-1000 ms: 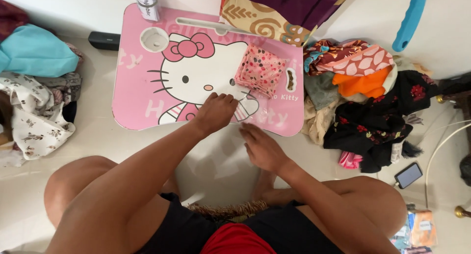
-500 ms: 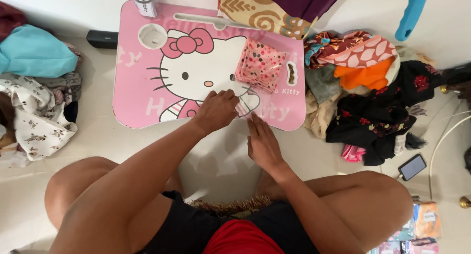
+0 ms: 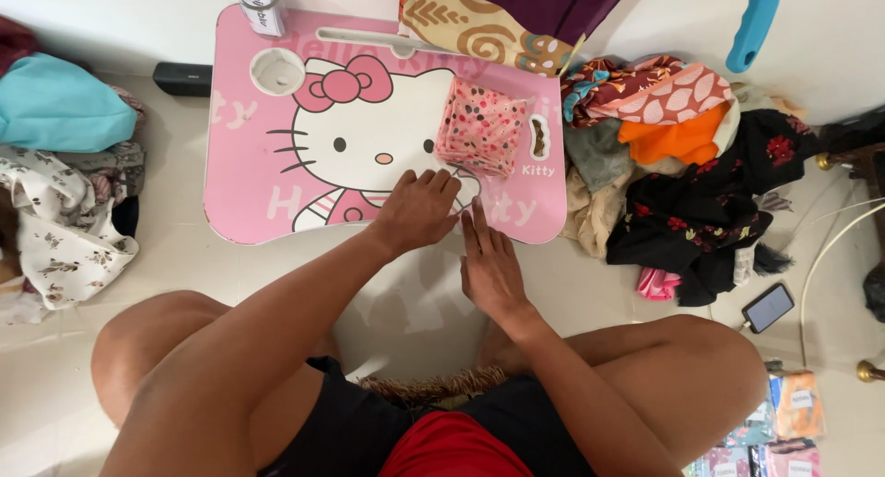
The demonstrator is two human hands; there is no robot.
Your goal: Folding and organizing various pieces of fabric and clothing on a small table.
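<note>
Head view looks straight down on a person seated cross-legged on a pale floor (image 3: 166,256), with one low pink table (image 3: 241,196) printed with a white cartoon cat. One folded cloth (image 3: 481,127), pink with small dark and red dots, soft and roughly square with slightly puffed edges, lies on the right half of the table, just beyond both hands. Left hand (image 3: 419,212) rests palm down on the table's near edge, fingers loosely curled, holding nothing. Right hand (image 3: 489,265) lies flat beside it, fingers straight and together, fingertips on the table rim, also holding nothing. One round recess (image 3: 277,70) sits in the table's top left corner. One phone (image 3: 767,307) lies on the floor by a heap of crumpled clothes (image 3: 701,182).
</note>
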